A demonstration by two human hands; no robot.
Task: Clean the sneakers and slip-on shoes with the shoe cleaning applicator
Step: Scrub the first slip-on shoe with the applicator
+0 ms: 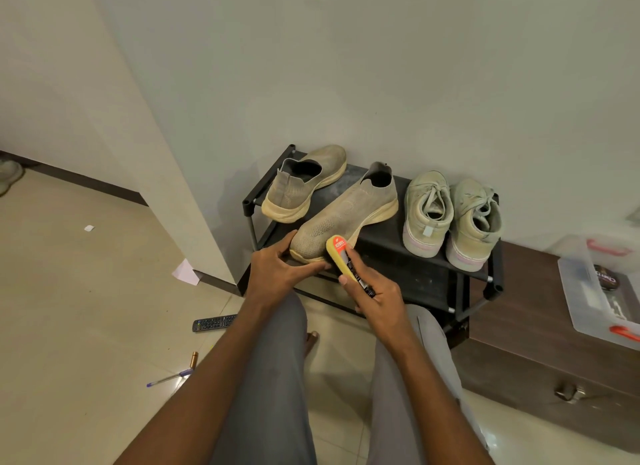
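We brace the beige knit slip-on shoe [346,215] w/ left hand [277,270] gripping its toe; right hand [377,298] grips the yellow-sponge applicator [341,256]. Short, even strokes along the sole edge.

- Your black shoe rack [408,246] carries two slip-on shoes [346,215] at left and a pair of sneakers [450,218] at right.
- Your floor [86,291] holds a remote [214,323], a pen [169,378] and paper scraps [186,272].

Both forearms are bare, with no sleeves, watch or rings visible. Left hand [277,270] and right hand [375,293] are ungloved. Legs wear plain grey trousers [273,378]. One bare foot [311,341] shows between the trouser legs.
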